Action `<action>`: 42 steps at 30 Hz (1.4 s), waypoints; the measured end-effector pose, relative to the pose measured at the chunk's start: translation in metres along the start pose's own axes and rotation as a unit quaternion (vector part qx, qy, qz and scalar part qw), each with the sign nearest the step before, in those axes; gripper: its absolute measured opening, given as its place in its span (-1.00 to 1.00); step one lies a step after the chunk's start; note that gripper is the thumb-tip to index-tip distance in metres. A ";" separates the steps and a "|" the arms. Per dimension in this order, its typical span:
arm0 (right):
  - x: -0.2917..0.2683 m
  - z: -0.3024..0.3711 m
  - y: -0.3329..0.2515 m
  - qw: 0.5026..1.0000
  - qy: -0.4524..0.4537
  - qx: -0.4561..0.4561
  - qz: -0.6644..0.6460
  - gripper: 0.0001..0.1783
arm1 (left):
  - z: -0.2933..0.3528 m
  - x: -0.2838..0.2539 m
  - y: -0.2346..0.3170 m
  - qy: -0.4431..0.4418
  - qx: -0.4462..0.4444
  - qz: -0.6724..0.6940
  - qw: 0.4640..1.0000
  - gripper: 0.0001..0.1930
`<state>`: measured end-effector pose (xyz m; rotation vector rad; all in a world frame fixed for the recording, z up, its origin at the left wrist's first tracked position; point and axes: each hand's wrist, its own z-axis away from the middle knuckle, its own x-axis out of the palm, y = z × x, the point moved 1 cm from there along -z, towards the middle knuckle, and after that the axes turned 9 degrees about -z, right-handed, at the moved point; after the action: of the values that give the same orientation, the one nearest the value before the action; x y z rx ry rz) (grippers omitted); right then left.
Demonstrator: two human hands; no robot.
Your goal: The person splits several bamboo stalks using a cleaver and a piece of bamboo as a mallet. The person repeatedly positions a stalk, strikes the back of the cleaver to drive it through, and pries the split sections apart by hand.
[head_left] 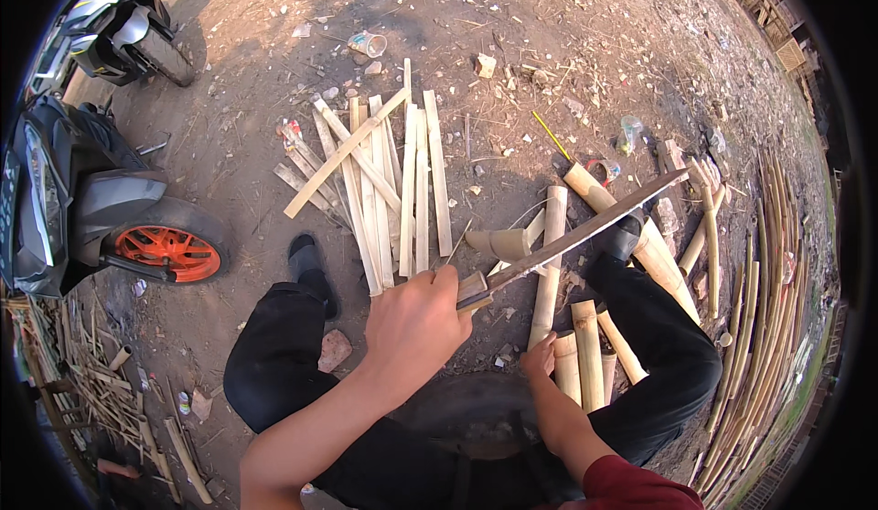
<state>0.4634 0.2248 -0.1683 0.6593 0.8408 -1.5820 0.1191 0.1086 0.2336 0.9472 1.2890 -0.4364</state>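
Left hand [416, 322] is clenched tight on the long blade [585, 228], raised to chop, while right hand [540, 357] with loose fingers steadies the upright bamboo piece [549, 268]

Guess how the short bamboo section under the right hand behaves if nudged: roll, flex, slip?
The bamboo section is a round tube lying on bare dirt, so it would probably roll sideways. It looks stiff, unlikely to flex. Likely hollow, so light for its bulk. The right hand rests on its near end; the left hand holds a long blade.

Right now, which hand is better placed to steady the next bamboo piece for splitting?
Probably the right hand: it already rests on the bamboo sections, while the left hand is full, gripping the long blade.
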 end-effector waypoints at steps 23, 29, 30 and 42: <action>-0.530 0.205 -0.219 0.666 -0.017 -0.451 -0.593 -0.34 | -0.036 -0.009 -0.006 -0.028 -0.056 -0.018 0.998 -0.76; -0.747 0.280 -0.212 0.568 0.152 -0.610 -0.531 -0.49 | -0.027 -0.013 0.015 -0.029 -0.052 0.012 0.998 -0.84; -0.758 0.285 -0.203 0.555 0.170 -0.617 -0.532 -0.50 | -0.027 -0.014 0.016 -0.034 -0.054 0.010 0.998 -0.84; -0.479 0.259 -0.199 0.665 0.192 -0.584 -0.424 -0.43 | -0.025 -0.013 0.004 -0.028 -0.048 0.006 0.998 -0.84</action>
<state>0.3596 0.3067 0.3960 -0.4852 2.4247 -1.2094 0.1033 0.1280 0.2477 0.8550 1.2418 -0.3865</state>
